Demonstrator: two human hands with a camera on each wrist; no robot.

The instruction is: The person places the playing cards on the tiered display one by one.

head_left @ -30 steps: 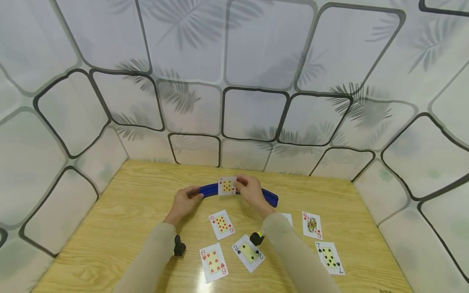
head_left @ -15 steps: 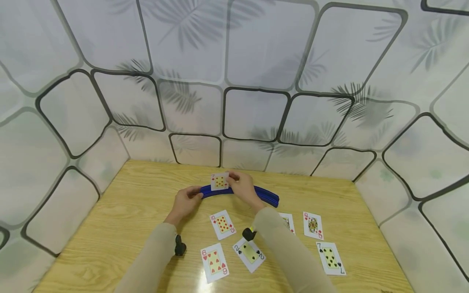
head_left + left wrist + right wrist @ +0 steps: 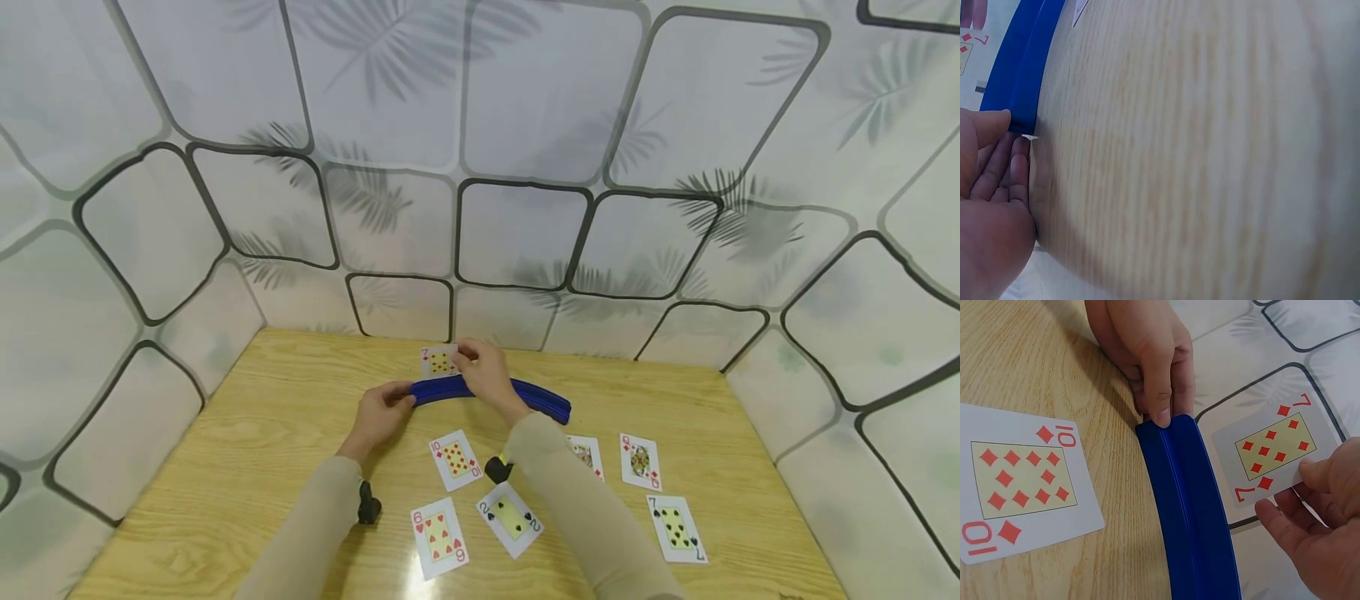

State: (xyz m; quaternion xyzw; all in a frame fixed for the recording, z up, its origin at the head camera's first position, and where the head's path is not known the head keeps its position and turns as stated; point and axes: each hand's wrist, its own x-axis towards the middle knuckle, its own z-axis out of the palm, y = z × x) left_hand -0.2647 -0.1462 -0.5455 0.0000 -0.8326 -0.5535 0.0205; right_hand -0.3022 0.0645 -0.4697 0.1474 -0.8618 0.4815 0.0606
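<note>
A curved blue card holder (image 3: 543,402) with a groove along its length lies toward the back of the table. My left hand (image 3: 380,417) pinches its left end, thumb on top, as the left wrist view shows on the blue holder (image 3: 1025,56). Behind and above the holder, my right hand (image 3: 486,373) pinches the seven of diamonds (image 3: 435,361) by its right edge. In the right wrist view the seven of diamonds (image 3: 1272,450) faces me, apart from the groove, with the thumb on its front. My right hand and wrist cover the holder's middle in the head view.
Nearer me lie the ten of diamonds (image 3: 455,460), six of hearts (image 3: 438,537) and two of spades (image 3: 508,518). To the right are the queen of diamonds (image 3: 640,461), the seven of spades (image 3: 677,530) and a face card (image 3: 588,454) partly behind my sleeve. Patterned cloth (image 3: 517,233) surrounds the table.
My right hand has carried the seven of diamonds left and back, from in front of the holder to behind it. The left hand has kept its grip on the holder's end.
</note>
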